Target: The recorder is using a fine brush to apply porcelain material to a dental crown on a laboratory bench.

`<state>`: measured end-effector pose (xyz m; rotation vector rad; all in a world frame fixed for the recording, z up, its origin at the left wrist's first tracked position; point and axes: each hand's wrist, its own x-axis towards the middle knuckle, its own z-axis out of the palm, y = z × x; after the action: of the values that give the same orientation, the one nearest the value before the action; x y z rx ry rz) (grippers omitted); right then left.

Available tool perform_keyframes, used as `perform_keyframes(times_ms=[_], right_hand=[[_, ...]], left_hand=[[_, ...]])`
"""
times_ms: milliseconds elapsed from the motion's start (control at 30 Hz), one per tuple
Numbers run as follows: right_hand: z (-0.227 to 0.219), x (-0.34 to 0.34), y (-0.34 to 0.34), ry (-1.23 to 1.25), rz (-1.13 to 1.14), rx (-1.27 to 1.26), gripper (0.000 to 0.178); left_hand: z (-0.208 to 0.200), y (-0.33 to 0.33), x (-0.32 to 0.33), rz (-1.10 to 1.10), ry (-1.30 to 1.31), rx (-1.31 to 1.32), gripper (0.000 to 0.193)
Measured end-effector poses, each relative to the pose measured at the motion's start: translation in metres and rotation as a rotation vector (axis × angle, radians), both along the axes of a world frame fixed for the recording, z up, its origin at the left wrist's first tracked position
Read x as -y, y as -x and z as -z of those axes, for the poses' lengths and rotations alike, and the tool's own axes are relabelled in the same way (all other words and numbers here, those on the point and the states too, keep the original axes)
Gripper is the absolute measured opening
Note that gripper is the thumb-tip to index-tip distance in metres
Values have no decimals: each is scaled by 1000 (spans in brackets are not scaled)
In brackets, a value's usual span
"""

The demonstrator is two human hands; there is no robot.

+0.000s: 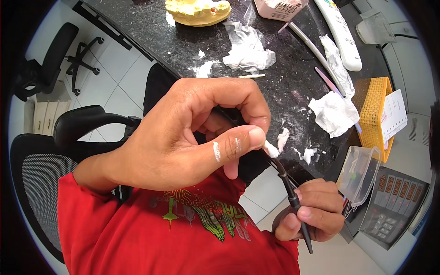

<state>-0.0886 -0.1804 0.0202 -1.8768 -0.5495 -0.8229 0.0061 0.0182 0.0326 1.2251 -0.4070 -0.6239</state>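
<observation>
My left hand (201, 133) is in the middle of the view, thumb and forefinger closed in a pinch. A small rounded white lump (271, 149) sticks out past the thumb tip; how far it reaches inside the fingers is hidden. A streak of white residue marks the thumb. At the lower right, my right hand (316, 211) is wrapped round a slim black pen-like tool (292, 196), held slanting. Its upper end meets or lies just behind the white lump; I cannot tell whether they touch. Both hands are above my lap at the bench edge.
The dark speckled bench (183, 50) holds a yellow dental model (201, 13), a pinkish tub (279, 9), crumpled tissues (250, 48), a white handset (341, 36) and white scraps. At right are a yellow basket (373, 114), clear box (360, 176) and control panel (398, 197). Black chairs stand left.
</observation>
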Motion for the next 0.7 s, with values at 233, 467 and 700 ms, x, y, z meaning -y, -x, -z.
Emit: perform_keyframes(times_ms=[233,467,700], right_hand=[[2,7,8,-82,-37,16,24],[-7,25,24,-159,313,-132,30],[-9,36,28,-300,354,-336,22]], left_hand=[[-2,2,1,-13,-7,-29,16],[-2,11,8,-62,-4,9,16],[8,34,17,-250,-44,93,17]])
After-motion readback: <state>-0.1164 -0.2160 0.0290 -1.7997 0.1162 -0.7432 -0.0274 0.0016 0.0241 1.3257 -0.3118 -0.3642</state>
